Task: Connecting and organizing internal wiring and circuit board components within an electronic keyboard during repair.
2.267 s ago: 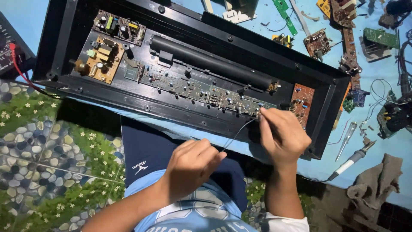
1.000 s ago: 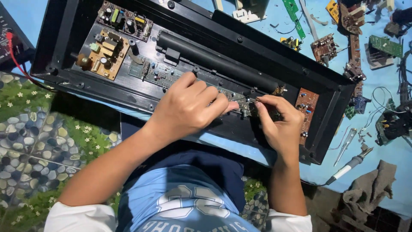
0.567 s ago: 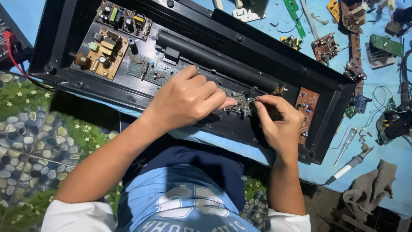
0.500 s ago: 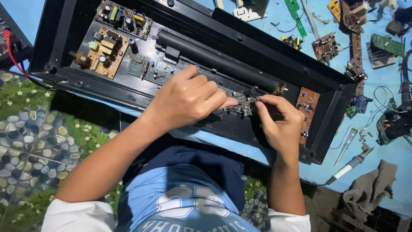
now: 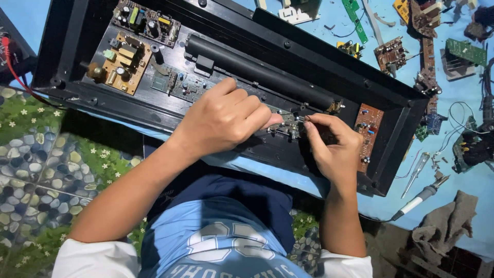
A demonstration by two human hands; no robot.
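Note:
A long black open device case [image 5: 77, 36] lies across a blue table. Inside it are a tan power board [image 5: 121, 62], a long green circuit board [image 5: 180, 85], a black tube [image 5: 257, 69] and a small brown board [image 5: 366, 128]. My left hand [image 5: 226, 121] rests curled on the long circuit board, fingertips gripping it near its middle. Just to its right, the thumb and forefinger of my right hand [image 5: 334, 149] pinch a small metal part [image 5: 290, 123] on the same board. What lies under my left palm is hidden.
Loose circuit boards [image 5: 391, 54] and wires litter the blue table at the top right. A soldering iron [image 5: 419, 198] and a screwdriver [image 5: 414, 172] lie right of the case, next to a grey rag [image 5: 447, 226]. A red wire [image 5: 15, 72] runs at the far left.
About two seconds ago my left hand was near my body holding a thin wire. It has moved up onto the long circuit board. Over the last second both hands have stayed nearly still.

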